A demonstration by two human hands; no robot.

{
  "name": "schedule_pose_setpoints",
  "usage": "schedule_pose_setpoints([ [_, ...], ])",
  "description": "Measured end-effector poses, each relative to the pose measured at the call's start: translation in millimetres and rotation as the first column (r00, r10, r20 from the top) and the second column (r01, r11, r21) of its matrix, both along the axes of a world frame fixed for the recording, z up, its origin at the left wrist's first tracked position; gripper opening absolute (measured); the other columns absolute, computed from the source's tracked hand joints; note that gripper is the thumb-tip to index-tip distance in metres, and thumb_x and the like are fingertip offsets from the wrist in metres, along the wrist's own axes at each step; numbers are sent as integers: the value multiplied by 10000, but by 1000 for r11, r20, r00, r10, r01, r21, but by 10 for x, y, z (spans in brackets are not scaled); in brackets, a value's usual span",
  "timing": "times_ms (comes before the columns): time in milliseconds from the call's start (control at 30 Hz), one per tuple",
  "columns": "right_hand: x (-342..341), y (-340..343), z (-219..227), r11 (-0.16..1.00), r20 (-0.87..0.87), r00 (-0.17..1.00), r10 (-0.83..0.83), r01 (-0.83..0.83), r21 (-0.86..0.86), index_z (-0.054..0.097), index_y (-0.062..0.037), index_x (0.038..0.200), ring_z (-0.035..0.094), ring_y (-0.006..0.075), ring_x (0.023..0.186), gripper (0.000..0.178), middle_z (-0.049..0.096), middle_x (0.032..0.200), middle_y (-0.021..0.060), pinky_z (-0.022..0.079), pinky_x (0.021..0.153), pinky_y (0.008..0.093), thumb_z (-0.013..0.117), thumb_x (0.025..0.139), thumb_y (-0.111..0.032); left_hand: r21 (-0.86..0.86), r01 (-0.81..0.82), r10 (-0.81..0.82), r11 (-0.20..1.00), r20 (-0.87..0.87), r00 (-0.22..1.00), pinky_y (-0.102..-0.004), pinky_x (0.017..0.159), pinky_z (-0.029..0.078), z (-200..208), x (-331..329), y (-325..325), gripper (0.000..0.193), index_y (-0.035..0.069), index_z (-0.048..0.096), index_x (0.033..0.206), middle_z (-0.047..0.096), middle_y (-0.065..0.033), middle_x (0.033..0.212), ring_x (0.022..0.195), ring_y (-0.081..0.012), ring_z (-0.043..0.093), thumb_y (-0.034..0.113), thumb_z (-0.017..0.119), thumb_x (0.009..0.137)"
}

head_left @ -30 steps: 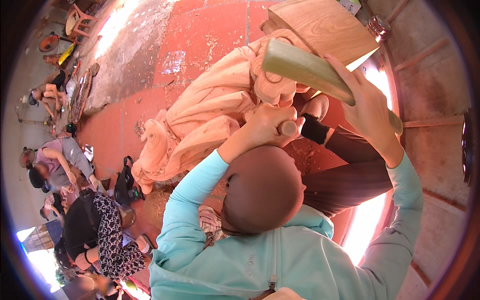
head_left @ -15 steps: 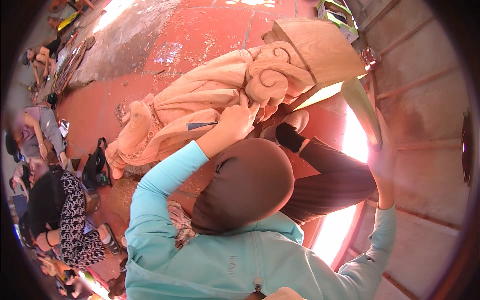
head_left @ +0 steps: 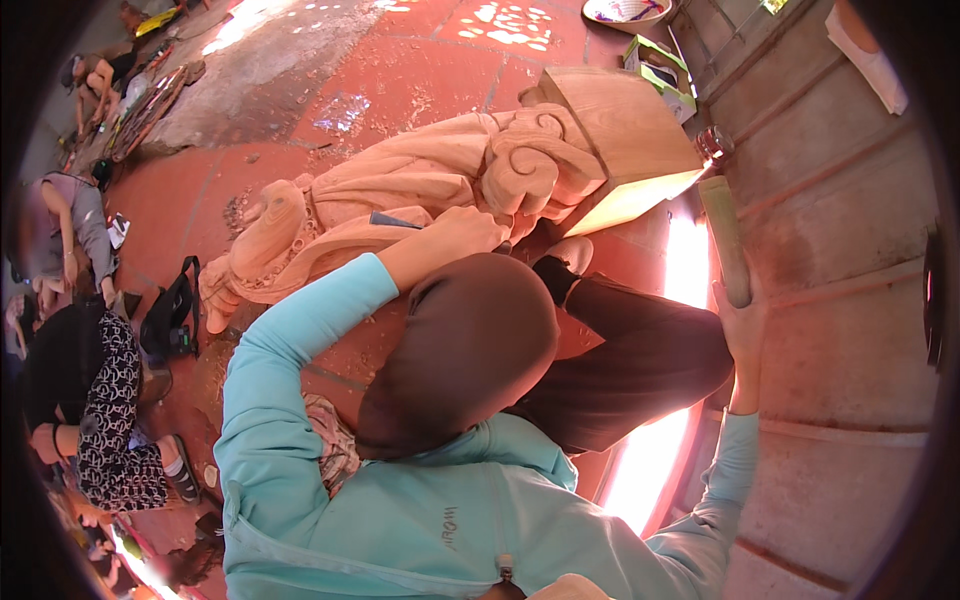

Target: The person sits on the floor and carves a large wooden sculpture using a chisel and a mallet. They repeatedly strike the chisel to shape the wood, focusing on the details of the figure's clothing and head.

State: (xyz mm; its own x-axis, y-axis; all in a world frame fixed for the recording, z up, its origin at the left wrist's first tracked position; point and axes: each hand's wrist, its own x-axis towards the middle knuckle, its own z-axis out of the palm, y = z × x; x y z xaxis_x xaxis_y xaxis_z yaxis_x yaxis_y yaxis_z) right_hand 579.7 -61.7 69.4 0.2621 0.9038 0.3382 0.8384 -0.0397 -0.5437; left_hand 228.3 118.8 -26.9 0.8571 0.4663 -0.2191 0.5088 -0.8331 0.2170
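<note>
A large carved wooden figure [head_left: 400,165] with folds and scrolls lies on its side, its block-shaped base [head_left: 625,125] toward the right. My left hand [head_left: 462,232] is closed against the carving, near the scrolls. It grips a chisel [head_left: 396,220]; the dark flat blade shows left of the wrist, and the fingers hide most of the tool. Out to the right, my right hand [head_left: 742,325] is closed round the lower end of a wooden mallet [head_left: 726,240], which stands nearly upright and apart from the carving. My bent knee [head_left: 470,345] in brown cloth rises between my arms.
Wood chips lie on the red tiled floor [head_left: 420,75]. A panelled wall [head_left: 830,350] stands close on the right. Behind the base are a green-and-white box [head_left: 660,70] and a glass jar [head_left: 713,143]. On the left are a black bag [head_left: 172,318] and several seated people.
The mallet has swung more upright, and my right hand sits slightly lower and to the left. My left hand stays at the carving. The whole view has shifted a little.
</note>
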Motion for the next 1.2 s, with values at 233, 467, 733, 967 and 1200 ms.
schedule_pose_setpoints([
  [233,-235,28,107,999,-91,995,38,-36,20,513,-52,1295,566,205,1118,499,583,1240,119,444,922,307,635,812,-19,257,-187,160,948,121,980,-443,677,521,32,-136,40,357,2,562,970,600,-212,982,807,-354,652,233,707,740],
  [467,-456,103,205,999,57,998,23,-25,44,547,-88,1275,610,238,1050,508,622,1171,134,470,878,322,685,787,-67,49,6,-2,999,-67,998,-415,612,506,9,-107,482,304,20,604,876,634,-164,862,748,-290,660,222,722,681],
  [733,-882,75,501,999,133,991,12,-17,36,583,-104,1239,644,246,903,517,652,1023,129,491,774,333,680,739,-19,-294,-73,2,953,-235,972,-427,623,509,554,-211,669,317,70,612,911,612,-148,911,750,-312,648,287,727,711],
  [967,-1035,632,493,966,315,921,227,-170,-197,589,-152,1242,544,255,649,576,545,732,80,447,602,372,691,685,-47,-15,217,-218,976,-41,975,-428,621,518,176,-407,704,301,-3,569,924,479,-234,990,750,-314,617,174,675,704],
  [1200,-965,1184,432,909,290,919,265,-138,-393,584,-72,1200,597,279,752,631,596,818,123,467,683,364,776,602,-13,-73,152,-158,986,-78,984,-355,582,541,119,-174,648,244,27,557,978,454,-357,1188,697,-284,664,132,606,763],
])
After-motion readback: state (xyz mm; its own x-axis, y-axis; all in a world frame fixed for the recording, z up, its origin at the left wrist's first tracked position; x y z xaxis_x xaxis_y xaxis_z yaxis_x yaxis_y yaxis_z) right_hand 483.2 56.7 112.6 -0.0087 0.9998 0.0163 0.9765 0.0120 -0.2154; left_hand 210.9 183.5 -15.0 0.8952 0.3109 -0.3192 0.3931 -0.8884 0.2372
